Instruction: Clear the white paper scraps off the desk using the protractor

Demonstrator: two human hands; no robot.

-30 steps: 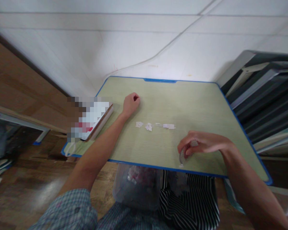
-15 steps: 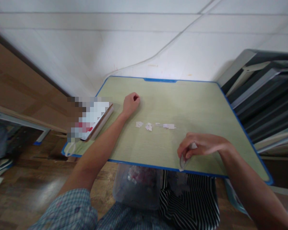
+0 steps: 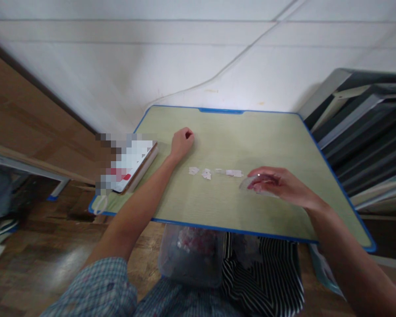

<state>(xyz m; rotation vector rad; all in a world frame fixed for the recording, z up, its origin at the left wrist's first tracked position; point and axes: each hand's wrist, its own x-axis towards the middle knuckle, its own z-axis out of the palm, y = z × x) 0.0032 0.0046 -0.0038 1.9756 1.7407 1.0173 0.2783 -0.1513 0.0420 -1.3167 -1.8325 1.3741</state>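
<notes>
My left hand (image 3: 182, 143) rests on the left part of the pale green tabletop (image 3: 244, 141), its fingers curled into a loose fist with a hollow and nothing visible in it. Over the right front of the table, my right hand (image 3: 280, 182) grips a clear, shiny, curved piece of plastic (image 3: 252, 182); its exact kind does not show. Between the hands lies a row of small whitish scraps: a cluster (image 3: 193, 170) nearest my left arm, another cluster (image 3: 206, 174), a thin sliver (image 3: 218, 170) and a longer strip (image 3: 234, 173) close to my right fingertips.
A partly blurred, white-topped box or tablet (image 3: 137, 163) sits at the table's left edge, with a white loop beside it. Below the front edge are a translucent bin (image 3: 191, 259) and striped black cloth (image 3: 264, 268). Dark panels (image 3: 376, 127) lean at the right; cardboard (image 3: 36, 114) stands left.
My right hand has risen from the table's front edge, moving away from me toward the scraps, and has turned so the clear plastic now shows. My left hand stays in place.
</notes>
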